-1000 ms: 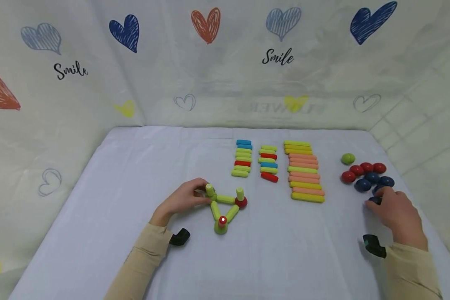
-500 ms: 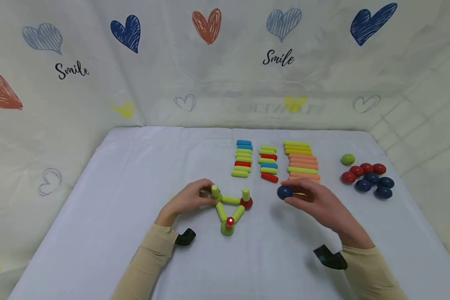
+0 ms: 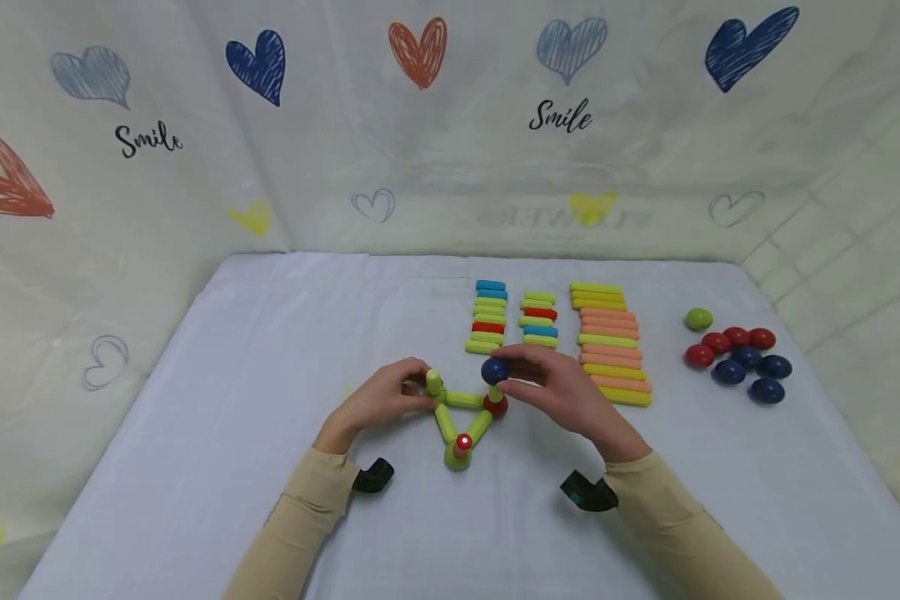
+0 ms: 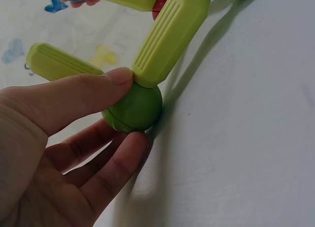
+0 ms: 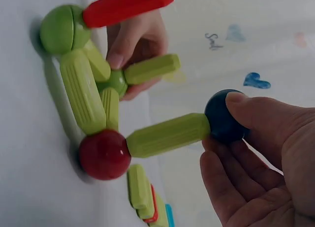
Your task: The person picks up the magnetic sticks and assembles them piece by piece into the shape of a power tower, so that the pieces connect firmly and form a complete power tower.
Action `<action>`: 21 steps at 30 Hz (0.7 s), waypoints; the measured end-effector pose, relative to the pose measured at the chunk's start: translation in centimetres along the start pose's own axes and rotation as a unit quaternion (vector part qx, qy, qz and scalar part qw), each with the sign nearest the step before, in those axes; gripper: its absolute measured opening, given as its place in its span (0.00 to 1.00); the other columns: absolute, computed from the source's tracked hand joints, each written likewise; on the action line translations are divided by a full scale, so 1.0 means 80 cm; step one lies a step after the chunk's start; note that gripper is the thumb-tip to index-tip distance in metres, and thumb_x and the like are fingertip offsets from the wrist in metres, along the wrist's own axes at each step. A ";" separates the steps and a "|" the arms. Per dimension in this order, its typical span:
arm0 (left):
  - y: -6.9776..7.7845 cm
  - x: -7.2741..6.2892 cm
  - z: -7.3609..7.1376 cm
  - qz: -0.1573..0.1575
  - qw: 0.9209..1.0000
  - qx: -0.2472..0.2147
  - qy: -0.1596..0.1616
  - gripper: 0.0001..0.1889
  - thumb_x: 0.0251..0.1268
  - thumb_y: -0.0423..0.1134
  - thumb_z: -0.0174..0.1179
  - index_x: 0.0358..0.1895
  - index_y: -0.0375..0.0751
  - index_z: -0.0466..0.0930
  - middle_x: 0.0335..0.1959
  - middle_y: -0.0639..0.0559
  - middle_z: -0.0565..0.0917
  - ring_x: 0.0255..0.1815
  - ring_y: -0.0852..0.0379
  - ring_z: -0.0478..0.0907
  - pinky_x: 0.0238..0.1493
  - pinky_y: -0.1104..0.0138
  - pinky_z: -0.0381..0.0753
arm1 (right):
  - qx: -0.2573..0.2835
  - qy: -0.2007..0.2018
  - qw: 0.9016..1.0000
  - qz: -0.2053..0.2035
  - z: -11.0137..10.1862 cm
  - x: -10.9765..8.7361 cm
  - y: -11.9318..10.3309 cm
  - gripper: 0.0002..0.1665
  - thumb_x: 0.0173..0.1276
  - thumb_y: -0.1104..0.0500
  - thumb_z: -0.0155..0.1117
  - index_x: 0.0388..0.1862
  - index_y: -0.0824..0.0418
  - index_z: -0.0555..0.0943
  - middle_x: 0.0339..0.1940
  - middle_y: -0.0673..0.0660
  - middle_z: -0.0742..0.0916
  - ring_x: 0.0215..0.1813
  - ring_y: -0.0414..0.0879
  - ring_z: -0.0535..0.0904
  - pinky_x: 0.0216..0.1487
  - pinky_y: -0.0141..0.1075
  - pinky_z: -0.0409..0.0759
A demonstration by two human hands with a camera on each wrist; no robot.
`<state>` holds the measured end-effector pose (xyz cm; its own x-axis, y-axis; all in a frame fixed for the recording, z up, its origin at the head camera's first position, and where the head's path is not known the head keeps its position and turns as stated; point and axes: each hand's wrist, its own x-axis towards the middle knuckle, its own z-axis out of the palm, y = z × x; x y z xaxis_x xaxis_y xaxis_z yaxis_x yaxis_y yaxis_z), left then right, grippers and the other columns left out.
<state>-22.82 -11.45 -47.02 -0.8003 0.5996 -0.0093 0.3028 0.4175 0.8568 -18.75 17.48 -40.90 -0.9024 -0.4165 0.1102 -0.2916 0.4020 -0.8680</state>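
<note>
A flat triangle of light-green rods joined by balls lies on the white cloth. My left hand [image 3: 386, 393] pinches the green ball [image 4: 135, 109] at its back-left corner between thumb and fingers. From the red ball [image 5: 104, 154] at the right corner rises a light-green rod [image 5: 170, 134]. My right hand [image 3: 558, 389] grips a dark blue ball [image 3: 495, 371] right at that rod's upper end. At the front corner sits another green ball [image 3: 457, 457], with a short red rod [image 5: 128, 8] standing on it. A further light-green rod [image 4: 61, 63] stands up from the ball under my left hand.
Behind the triangle are two columns of short rods [image 3: 487, 315] [image 3: 540, 321], in green, red and blue. Longer yellow, orange and green rods [image 3: 610, 342] lie to their right. Farther right are a green ball [image 3: 698, 319], several red balls [image 3: 699, 356] and several dark blue balls [image 3: 767, 391].
My right hand has taken a dark blue ball from the group on the right and carried it left to the upright rod. The triangle has shifted slightly right with my left hand.
</note>
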 end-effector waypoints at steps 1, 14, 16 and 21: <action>0.000 0.000 0.000 0.000 1.000 0.001 0.000 0.14 0.59 0.33 0.69 0.47 0.41 0.79 0.45 0.53 0.80 0.47 0.57 0.79 0.49 0.67 0.80 | 0.005 -0.001 1.000 0.006 -0.001 0.000 0.002 0.24 0.65 0.57 0.69 0.60 0.56 0.79 0.54 0.53 0.83 0.55 0.47 0.82 0.55 0.38 0.80; 0.002 0.000 0.000 0.000 1.000 -0.015 -0.009 0.15 0.59 0.34 0.69 0.49 0.43 0.80 0.45 0.53 0.80 0.47 0.58 0.79 0.51 0.66 0.80 | -0.051 0.062 0.991 0.103 -0.067 -0.029 0.022 0.28 0.71 0.46 0.62 0.65 0.57 0.73 0.61 0.58 0.79 0.61 0.56 0.76 0.57 0.42 0.80; 0.001 0.000 -0.001 0.003 1.000 -0.024 -0.016 0.15 0.60 0.35 0.69 0.50 0.43 0.80 0.47 0.53 0.81 0.49 0.58 0.79 0.52 0.66 0.80 | -0.122 0.115 0.975 0.146 -0.098 -0.043 0.033 0.29 0.73 0.43 0.58 0.65 0.59 0.73 0.60 0.61 0.79 0.60 0.58 0.76 0.56 0.49 0.80; 0.002 0.000 -0.002 0.004 0.998 -0.045 -0.035 0.17 0.62 0.39 0.68 0.54 0.45 0.80 0.53 0.56 0.81 0.54 0.59 0.79 0.56 0.65 0.78 | -0.299 0.189 0.902 0.247 -0.173 -0.096 0.073 0.26 0.73 0.55 0.57 0.62 0.72 0.70 0.58 0.77 0.70 0.58 0.73 0.63 0.50 0.65 0.73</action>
<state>-22.89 -11.50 -46.79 -0.7588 0.6504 -0.0363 0.2584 0.3516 0.8998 -17.89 34.36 -40.10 -0.9800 0.1955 0.0365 0.1582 0.8776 -0.4526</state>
